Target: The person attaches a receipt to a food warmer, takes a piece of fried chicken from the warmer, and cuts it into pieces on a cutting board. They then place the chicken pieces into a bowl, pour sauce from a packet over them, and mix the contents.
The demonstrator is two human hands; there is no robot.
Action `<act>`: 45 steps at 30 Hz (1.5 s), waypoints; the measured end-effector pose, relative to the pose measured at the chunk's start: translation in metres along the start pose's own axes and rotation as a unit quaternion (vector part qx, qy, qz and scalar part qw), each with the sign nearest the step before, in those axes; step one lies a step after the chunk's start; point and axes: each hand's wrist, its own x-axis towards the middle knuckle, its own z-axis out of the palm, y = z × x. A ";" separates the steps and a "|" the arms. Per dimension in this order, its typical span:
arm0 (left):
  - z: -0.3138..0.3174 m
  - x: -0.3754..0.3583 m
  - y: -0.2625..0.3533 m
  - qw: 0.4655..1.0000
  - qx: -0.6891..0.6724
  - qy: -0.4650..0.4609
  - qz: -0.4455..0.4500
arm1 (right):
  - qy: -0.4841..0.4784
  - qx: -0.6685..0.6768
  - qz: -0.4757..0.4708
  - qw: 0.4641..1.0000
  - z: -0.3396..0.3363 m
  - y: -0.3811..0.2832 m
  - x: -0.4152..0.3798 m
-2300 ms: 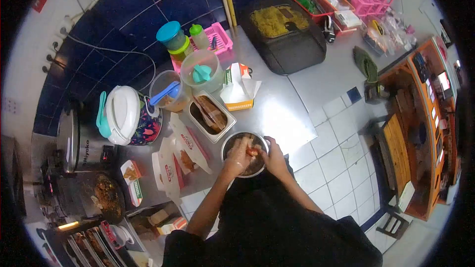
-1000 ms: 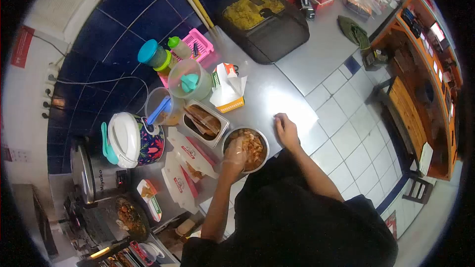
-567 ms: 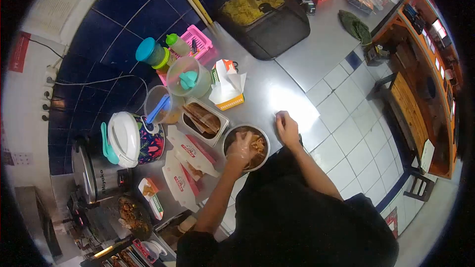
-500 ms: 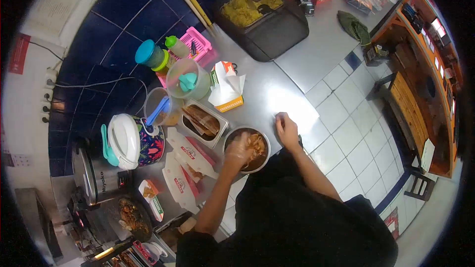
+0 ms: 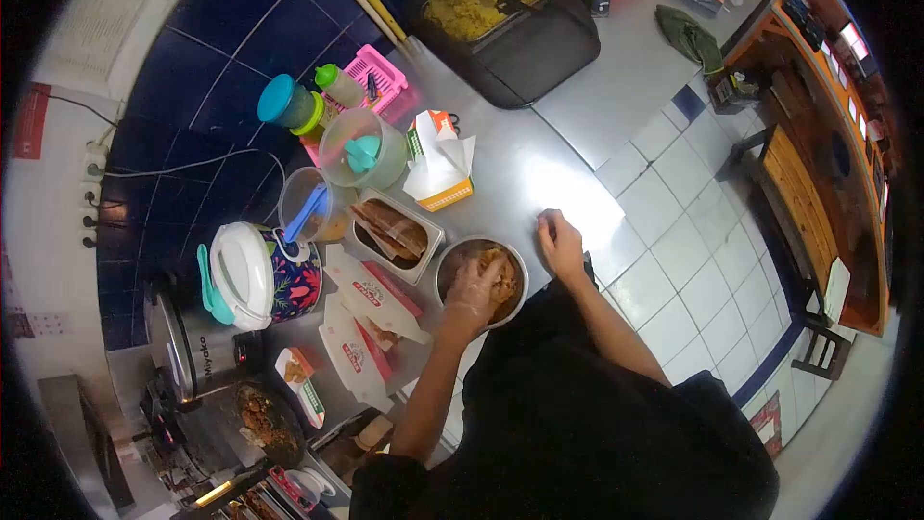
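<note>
My left hand (image 5: 472, 291), in a clear plastic glove, reaches into a round metal bowl (image 5: 523, 300). Its fingers are apart and touch brown, sauce-coated food pieces (image 5: 500, 279), whose exact kind I cannot make out. My right hand (image 5: 559, 235) rests at the edge of the metal counter, loosely curled, with nothing visible in it. Beside the bowl is a rectangular metal container (image 5: 430, 248) with dark brown contents and clear plastic over them. Open white and red paper boxes (image 5: 371, 294) lie left of the bowl, one with some food inside.
A tissue box (image 5: 445, 195), a tub with a turquoise scoop (image 5: 362, 154) and a tub with blue tongs (image 5: 306, 212) stand behind. A black container of yellow food (image 5: 525, 58) is farther back. To the left are a patterned rice pot (image 5: 289, 274) and a pan of food (image 5: 260, 414).
My left hand was blurred over the left part of the bowl; now its fingers spread over the food, slightly further right. My right hand stays by the counter edge.
</note>
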 end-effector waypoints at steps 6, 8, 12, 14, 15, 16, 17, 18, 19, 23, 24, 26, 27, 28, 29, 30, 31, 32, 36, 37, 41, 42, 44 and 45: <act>-0.010 0.014 -0.013 0.991 -0.019 -0.040 -0.126 | 0.007 0.002 0.007 1.000 0.001 0.001 0.001; -0.014 0.009 -0.023 0.991 -0.022 -0.038 -0.123 | 0.011 0.003 0.008 1.000 0.001 0.001 0.002; -0.021 -0.014 -0.031 0.986 -0.048 -0.101 -0.120 | 0.007 -0.002 0.011 1.000 -0.002 -0.002 0.000; -0.023 -0.025 -0.023 0.992 -0.043 -0.058 -0.108 | 0.006 0.002 0.006 1.000 0.000 -0.002 0.000; -0.023 -0.028 -0.018 0.995 -0.039 -0.015 -0.092 | 0.005 0.001 0.009 1.000 0.000 -0.003 0.000; -0.030 -0.026 -0.006 0.995 -0.040 -0.014 -0.093 | 0.005 -0.001 0.013 1.000 -0.001 -0.002 0.000; -0.040 -0.022 0.008 0.998 -0.007 0.006 -0.058 | 0.002 -0.002 0.012 1.000 -0.001 -0.002 0.000; -0.043 -0.020 0.016 0.999 0.027 0.027 -0.022 | 0.008 -0.003 0.004 1.000 -0.001 -0.003 0.001; -0.035 -0.019 0.015 0.999 0.026 0.027 -0.025 | 0.014 -0.004 -0.004 1.000 0.000 -0.003 0.000; -0.010 -0.001 0.004 0.997 0.070 0.021 0.026 | 0.016 -0.016 -0.007 1.000 0.001 -0.001 0.000; -0.010 0.004 0.004 0.998 0.049 -0.018 -0.018 | 0.014 -0.017 -0.006 1.000 0.001 -0.001 0.000; -0.006 0.009 0.002 0.996 0.027 -0.053 -0.062 | 0.012 -0.019 -0.009 1.000 0.000 -0.001 0.000; 0.002 0.012 -0.005 0.996 -0.017 -0.033 -0.077 | 0.005 -0.018 -0.001 1.000 -0.001 -0.002 -0.001; 0.003 0.015 -0.008 0.994 -0.061 -0.012 -0.090 | -0.001 -0.016 0.007 1.000 -0.001 -0.002 0.001; 0.003 0.016 -0.011 0.994 -0.058 -0.011 -0.087 | 0.002 -0.015 0.006 1.000 -0.001 -0.003 0.003; 0.003 0.015 -0.016 0.988 -0.094 -0.011 -0.120 | 0.002 -0.010 0.005 1.000 0.000 -0.002 0.003; 0.000 0.013 -0.018 0.980 -0.130 -0.014 -0.152 | 0.003 -0.006 0.005 1.000 -0.001 -0.002 0.001; -0.004 0.009 -0.022 0.980 -0.128 -0.019 -0.149 | 0.007 -0.007 0.011 1.000 -0.002 -0.002 0.001; 0.002 -0.012 -0.035 0.988 -0.140 0.013 -0.059 | 0.006 -0.014 -0.003 1.000 -0.001 0.000 -0.001; 0.004 -0.014 -0.038 0.994 -0.089 0.057 -0.005 | 0.008 -0.004 0.000 1.000 0.000 -0.001 0.000; -0.015 -0.012 0.012 0.996 -0.050 0.062 0.032 | 0.004 -0.005 0.000 1.000 0.000 -0.002 -0.001; -0.004 -0.010 0.008 0.998 -0.012 0.048 0.043 | 0.001 -0.008 -0.001 1.000 0.000 -0.002 -0.001; -0.008 0.000 0.017 0.998 0.024 0.036 0.055 | 0.000 -0.013 -0.005 1.000 -0.001 -0.002 0.002; -0.011 0.010 0.020 0.998 0.010 -0.054 -0.039 | -0.001 -0.013 0.000 1.000 -0.001 -0.003 0.001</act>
